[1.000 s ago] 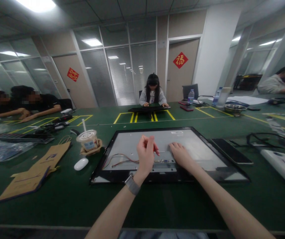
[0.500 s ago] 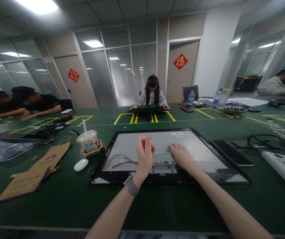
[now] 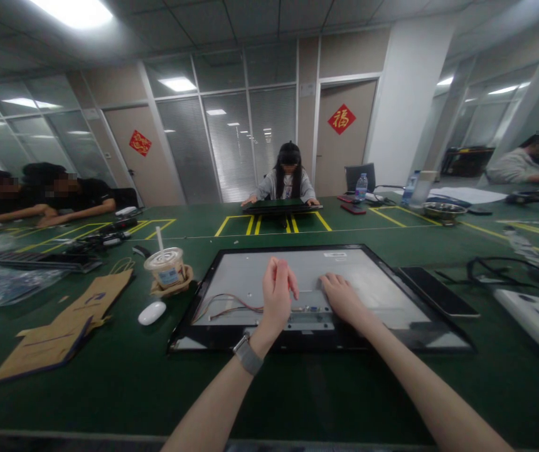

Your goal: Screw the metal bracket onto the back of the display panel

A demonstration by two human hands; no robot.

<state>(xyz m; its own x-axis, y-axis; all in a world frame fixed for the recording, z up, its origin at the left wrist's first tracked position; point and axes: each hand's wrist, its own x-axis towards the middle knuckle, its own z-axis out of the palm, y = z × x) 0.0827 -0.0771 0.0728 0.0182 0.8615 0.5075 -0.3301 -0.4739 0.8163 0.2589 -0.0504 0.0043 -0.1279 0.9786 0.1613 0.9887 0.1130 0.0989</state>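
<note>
A monitor panel lies on the green table before me, its grey metal back up inside a black frame. My left hand, with a watch on its wrist, is raised over the middle of the panel. Its fingers are curled with the thumb on top; whatever they hold, if anything, is hidden. Flat on the grey back, my right hand has its fingers stretched out. Thin cables run across the panel left of my left hand. A narrow circuit board with connectors shows between the hands.
Left of the panel are a lidded drink cup, a white mouse and a paper bag. At right lie a black phone and a white device. Across the table a person holds another panel.
My left hand has turned slightly and shifted a little to the right, its fingers still curled. The right hand stays flat in place on the panel.
</note>
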